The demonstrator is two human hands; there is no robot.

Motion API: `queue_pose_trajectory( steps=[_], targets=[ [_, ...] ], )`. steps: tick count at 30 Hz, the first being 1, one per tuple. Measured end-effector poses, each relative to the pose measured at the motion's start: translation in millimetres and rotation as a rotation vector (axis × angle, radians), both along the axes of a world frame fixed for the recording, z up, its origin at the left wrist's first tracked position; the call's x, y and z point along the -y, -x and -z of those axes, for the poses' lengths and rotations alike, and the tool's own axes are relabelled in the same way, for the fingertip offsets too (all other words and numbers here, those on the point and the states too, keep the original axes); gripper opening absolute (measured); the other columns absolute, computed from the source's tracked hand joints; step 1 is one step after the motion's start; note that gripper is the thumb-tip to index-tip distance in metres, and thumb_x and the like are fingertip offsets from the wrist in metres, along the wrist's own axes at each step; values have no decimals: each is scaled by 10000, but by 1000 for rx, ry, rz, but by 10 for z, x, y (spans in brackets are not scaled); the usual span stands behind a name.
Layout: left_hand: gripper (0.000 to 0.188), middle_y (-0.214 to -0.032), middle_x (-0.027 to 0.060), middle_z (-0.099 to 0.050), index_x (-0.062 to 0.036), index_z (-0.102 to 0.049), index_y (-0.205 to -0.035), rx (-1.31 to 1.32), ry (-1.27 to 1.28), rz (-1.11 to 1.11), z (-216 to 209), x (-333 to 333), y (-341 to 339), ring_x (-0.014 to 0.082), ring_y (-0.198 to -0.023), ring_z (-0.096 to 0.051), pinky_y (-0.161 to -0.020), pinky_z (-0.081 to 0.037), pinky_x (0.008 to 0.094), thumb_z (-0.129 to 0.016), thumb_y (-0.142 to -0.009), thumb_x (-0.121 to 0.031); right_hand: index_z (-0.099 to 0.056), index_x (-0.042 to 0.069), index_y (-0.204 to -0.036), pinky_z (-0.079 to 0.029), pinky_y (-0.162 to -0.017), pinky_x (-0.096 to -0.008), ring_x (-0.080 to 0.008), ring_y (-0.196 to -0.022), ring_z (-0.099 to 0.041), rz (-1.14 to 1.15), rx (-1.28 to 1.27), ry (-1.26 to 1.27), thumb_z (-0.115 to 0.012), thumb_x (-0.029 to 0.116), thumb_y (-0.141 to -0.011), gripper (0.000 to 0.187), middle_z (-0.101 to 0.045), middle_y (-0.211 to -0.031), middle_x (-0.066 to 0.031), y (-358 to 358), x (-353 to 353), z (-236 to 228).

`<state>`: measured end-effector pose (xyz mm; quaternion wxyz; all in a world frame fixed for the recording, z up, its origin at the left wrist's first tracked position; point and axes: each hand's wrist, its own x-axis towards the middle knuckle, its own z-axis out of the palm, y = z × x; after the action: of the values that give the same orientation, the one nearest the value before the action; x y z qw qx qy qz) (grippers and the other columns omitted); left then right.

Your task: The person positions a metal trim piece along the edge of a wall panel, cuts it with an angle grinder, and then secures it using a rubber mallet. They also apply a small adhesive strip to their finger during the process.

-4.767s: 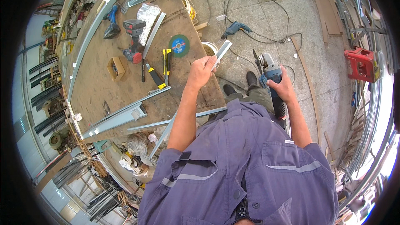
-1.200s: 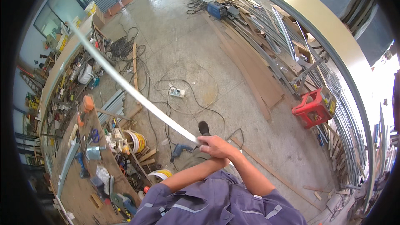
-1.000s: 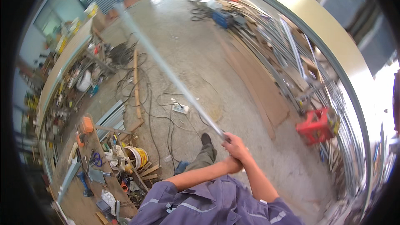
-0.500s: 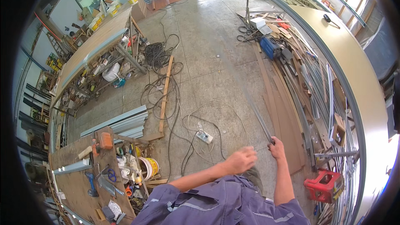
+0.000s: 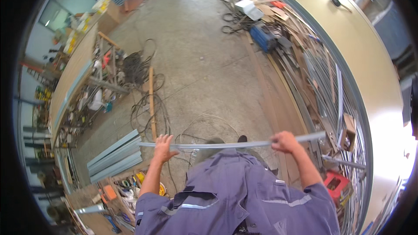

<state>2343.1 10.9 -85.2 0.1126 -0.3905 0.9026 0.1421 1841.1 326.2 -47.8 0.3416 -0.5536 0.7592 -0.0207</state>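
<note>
I hold a long thin grey metal strip (image 5: pixel 226 144) level across my front, above the concrete floor. My left hand (image 5: pixel 163 147) sits against its left part with the fingers spread up over it. My right hand (image 5: pixel 284 141) is closed around it near the right end, which reaches toward the metal rails at the wall. My blue work shirt fills the lower middle of the view.
Grey metal profiles (image 5: pixel 114 156) lie on the floor at the left beside a cluttered workbench (image 5: pixel 69 78). Cables (image 5: pixel 143 104) and a wooden stick (image 5: pixel 151 100) cross the floor. Planks (image 5: pixel 270 91), a blue machine (image 5: pixel 264 39) and a red crate (image 5: pixel 337 186) line the right wall.
I have turned, and the view swung across the workshop. The strip, earlier pointing away from me in one hand, now lies crosswise with a hand at each side.
</note>
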Motion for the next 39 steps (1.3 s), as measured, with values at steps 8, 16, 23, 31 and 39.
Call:
queue_pose_trajectory(
  steps=[8, 16, 23, 31, 39],
  targets=[
    [303, -987, 166, -673, -47, -672, -1024, -247, -111, -17, 542, 1389, 980, 388, -995, -610, -889, -490, 479, -799, -820, -231, -791, 154, -1041, -544, -885, -444, -358, -894, -694, 129, -46, 130, -721, 269, -736, 334, -745, -953, -138, 1826, 1323, -1188],
    [311, -846, 192, -637, -6, -626, -915, -445, -400, 177, 291, 2923, 3953, 390, -808, -608, -715, -482, 455, -790, -855, -264, -752, 21, -1003, -476, -991, -467, -268, -865, -654, 579, -458, 768, -661, 10, -870, 161, -727, -916, -127, 3367, 2741, -2587],
    [291, -816, 150, -635, -14, -602, -1139, -582, -623, 186, -782, 3785, 6512, 238, -733, -624, -677, -505, 367, -715, -946, -200, -680, -37, -935, -502, -774, -252, -122, -811, -630, 1133, -163, 1188, -596, 54, -974, 130, -680, -835, -60, 3935, 3127, -2308],
    [451, -1209, 202, -658, 6, -518, -1405, -955, -544, 254, -1129, 4296, 8347, 275, -1105, -655, -945, -507, 363, -648, -1002, -151, -578, -12, -800, -447, -641, -253, -98, -690, -544, 1523, 210, 1051, -524, 51, -999, 216, -594, -725, -29, 4642, 3348, -557],
    [479, -1150, 122, -670, -23, -510, -1442, -922, -509, 370, -1197, 4588, 9647, 186, -946, -650, -844, -539, 330, -644, -997, -141, -661, -49, -1020, -534, -691, -279, -123, -718, -607, 1528, 321, 1124, -541, 44, -1009, 151, -628, -788, -44, 5944, 4012, -571]
  ],
)
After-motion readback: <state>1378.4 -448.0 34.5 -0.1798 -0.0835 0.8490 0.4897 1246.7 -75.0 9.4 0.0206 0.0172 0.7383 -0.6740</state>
